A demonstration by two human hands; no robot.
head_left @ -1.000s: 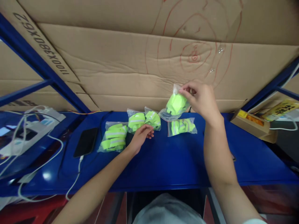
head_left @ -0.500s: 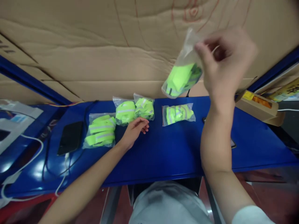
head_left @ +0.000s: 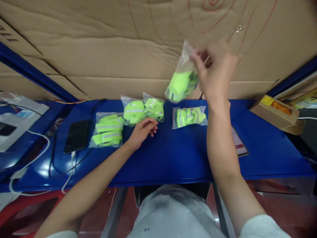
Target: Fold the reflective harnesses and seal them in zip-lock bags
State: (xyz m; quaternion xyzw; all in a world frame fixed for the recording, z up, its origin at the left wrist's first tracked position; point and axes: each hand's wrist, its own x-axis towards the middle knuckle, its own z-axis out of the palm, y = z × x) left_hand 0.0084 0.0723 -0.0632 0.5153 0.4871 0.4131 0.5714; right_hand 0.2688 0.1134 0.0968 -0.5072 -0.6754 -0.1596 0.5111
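Observation:
My right hand, slightly blurred, pinches the top of a clear plastic bag and holds it up in front of the cardboard. Inside that bag is a neon-yellow reflective strap with some dark parts. My left hand rests low over the table, fingers loosely curled and holding nothing. Just beyond it lie two bagged reflective straps, one on the left and one on the right. A larger bagged strap lies further left. Below the raised bag is another bagged strap on the table.
The blue table backs onto a cardboard wall. On the left are a black phone on a white cable and a white device. A second phone lies partly behind my right forearm. An open cardboard box sits right.
My right hand has moved left and slightly down with the bag still pinched. The view has shifted a little, uncovering more of the phone on the right. My left hand stays by the bags.

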